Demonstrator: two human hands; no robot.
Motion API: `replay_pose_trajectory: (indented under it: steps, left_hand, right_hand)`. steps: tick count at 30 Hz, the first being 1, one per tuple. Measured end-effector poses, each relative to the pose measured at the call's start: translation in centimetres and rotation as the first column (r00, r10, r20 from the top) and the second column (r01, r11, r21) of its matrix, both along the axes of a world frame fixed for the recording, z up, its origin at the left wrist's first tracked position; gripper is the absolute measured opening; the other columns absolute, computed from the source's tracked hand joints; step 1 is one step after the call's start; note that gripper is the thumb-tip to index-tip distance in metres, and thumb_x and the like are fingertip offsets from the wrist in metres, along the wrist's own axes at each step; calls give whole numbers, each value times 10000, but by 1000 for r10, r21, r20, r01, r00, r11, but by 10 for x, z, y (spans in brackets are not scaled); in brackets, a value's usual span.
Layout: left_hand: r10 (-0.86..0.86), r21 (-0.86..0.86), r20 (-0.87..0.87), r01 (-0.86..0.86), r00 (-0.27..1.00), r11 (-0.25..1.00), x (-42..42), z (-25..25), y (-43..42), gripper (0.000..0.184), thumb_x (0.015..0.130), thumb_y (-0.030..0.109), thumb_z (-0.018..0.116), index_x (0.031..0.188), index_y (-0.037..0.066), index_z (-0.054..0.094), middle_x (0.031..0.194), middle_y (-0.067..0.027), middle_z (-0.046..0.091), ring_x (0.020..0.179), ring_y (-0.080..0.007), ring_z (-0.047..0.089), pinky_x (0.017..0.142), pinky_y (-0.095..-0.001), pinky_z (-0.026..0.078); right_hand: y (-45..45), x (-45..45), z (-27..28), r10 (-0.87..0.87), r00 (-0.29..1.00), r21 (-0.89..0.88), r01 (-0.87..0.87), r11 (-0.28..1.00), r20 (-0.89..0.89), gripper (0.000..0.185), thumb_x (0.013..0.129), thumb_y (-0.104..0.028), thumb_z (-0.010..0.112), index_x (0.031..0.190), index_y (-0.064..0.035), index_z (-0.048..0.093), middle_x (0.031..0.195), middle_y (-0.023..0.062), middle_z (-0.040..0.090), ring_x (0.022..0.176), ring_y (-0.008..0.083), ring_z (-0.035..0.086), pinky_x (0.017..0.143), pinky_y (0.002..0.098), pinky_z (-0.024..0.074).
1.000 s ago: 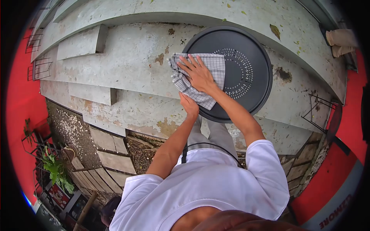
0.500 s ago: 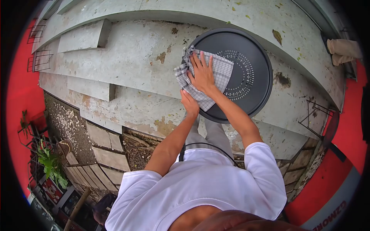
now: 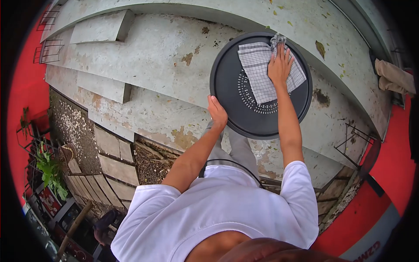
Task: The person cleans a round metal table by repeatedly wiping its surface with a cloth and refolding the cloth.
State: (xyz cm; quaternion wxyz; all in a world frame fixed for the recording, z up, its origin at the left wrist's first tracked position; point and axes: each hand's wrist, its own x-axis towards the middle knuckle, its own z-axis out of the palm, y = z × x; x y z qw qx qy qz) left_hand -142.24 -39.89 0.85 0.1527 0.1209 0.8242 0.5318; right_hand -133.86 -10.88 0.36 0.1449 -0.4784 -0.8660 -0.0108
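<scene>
A round dark grey tray (image 3: 227, 83) with a raised rim and rings of small pale dots is in front of me, over the concrete steps. What bears it from below is hidden. My left hand (image 3: 217, 112) grips its near left rim, thumb on the edge and the other fingers mostly out of sight. On the far right part of the tray, my right hand (image 3: 279, 69) lies flat with fingers stretched over a grey-and-white checked cloth (image 3: 256, 65). The cloth is spread over the surface and bunched up past the fingertips, at the far rim.
Pale, peeling concrete steps (image 3: 166, 56) surround the tray, with raised blocks (image 3: 102, 26) to the left. Black wire frames (image 3: 355, 139) stand at both sides. Another person's trouser legs (image 3: 395, 76) show at far right. Wooden planks (image 3: 118, 170) and a plant (image 3: 50, 170) lie lower left.
My right hand and the cloth have moved from the tray's left side across to its far right. My left hand stays at the near left rim, no longer beside the cloth.
</scene>
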Motion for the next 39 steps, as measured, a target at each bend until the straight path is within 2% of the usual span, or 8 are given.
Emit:
replay_pose_trajectory:
  steps: [5,9,15,18,19,21,26,39]
  left_hand:
    - [11,40,47,-13,999,999,0,3,0,384,1120,314,326,1016,-22,480,741,-252,519,659,-415,495,639,-489,388]
    - [9,79,11,-10,1000,997,-5,-6,-2,391,1121,317,323,1005,-22,481,739,-246,519,660,-406,500,643,-494,389]
    - [0,36,28,-1,1000,999,-6,-12,-7,393,1117,302,331,1040,-32,525,816,-261,569,718,-394,548,686,-479,425]
    - [93,274,-204,-34,975,961,-2,-20,2,404,1117,303,330,1048,-42,529,844,-262,582,745,-385,545,719,-469,432]
    - [24,319,35,-34,999,947,2,-11,-2,419,1117,308,327,1033,-49,529,854,-248,588,757,-374,532,740,-468,432]
    - [10,248,25,-16,1000,969,0,-1,-3,422,1117,312,326,1030,-48,528,851,-243,585,763,-364,530,743,-463,433]
    - [24,181,30,-29,999,983,2,1,-2,438,1121,329,312,1025,-43,522,841,-230,560,767,-338,519,744,-452,431]
    - [-41,202,41,32,998,979,-3,-16,-6,407,1117,289,317,1079,-46,544,923,-225,591,831,-324,529,814,-434,434]
  right_hand:
    - [-18,86,-18,-273,960,-47,271,962,-68,577,1074,-337,387,1581,-62,358,1662,118,312,1530,386,259,1214,636,140]
    - [-25,29,-8,-427,904,-84,426,901,1,656,1069,-405,345,1600,-23,285,1679,197,224,1531,469,185,1193,699,46]
    - [-117,-102,17,255,966,-87,-258,962,-40,564,1053,-342,455,1548,-75,421,1636,108,359,1523,380,272,1233,596,136]
    - [-187,-49,35,536,834,-306,-548,778,-131,533,1008,-240,535,1514,-85,475,1644,51,350,1542,341,237,1254,560,138]
    - [-204,-17,46,612,776,-397,-616,681,-153,536,995,-213,555,1510,-85,482,1651,33,338,1548,327,226,1259,558,129]
    - [-219,45,61,688,726,-568,-570,594,-8,545,975,-196,587,1502,-91,495,1670,3,303,1559,304,204,1268,549,115]
    - [-216,110,69,695,715,-582,-595,554,-69,569,988,-233,575,1538,-141,460,1683,-15,274,1568,292,183,1274,540,109]
    - [-203,-37,15,560,814,-275,-580,767,-155,464,1013,-222,548,1473,-163,548,1648,8,349,1541,293,257,1249,553,169]
